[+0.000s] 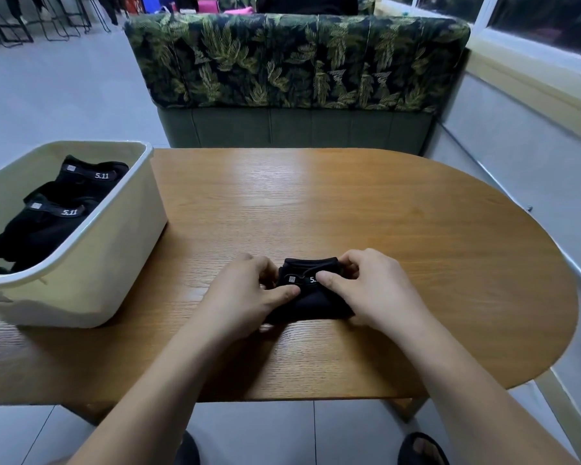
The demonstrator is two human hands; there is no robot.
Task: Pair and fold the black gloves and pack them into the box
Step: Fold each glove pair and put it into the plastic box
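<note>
The task is judged to be well advanced. In the cream box at the left of the frame, black gloves are already laid. Two wrist straps marked "5.11" can be read there, one toward the upper end and one nearer the middle; whether each belongs to a full pair cannot be told. At lower centre of the frame, on the wooden table, a folded glove bundle is held between both hands. Its left edge is pinched by the left hand, thumb on top, and its right edge by the right hand, fingers curled at the cuff. The fold appears nearly finished; the bundle is not yet moved into the box. No other loose gloves are seen on the table.
</note>
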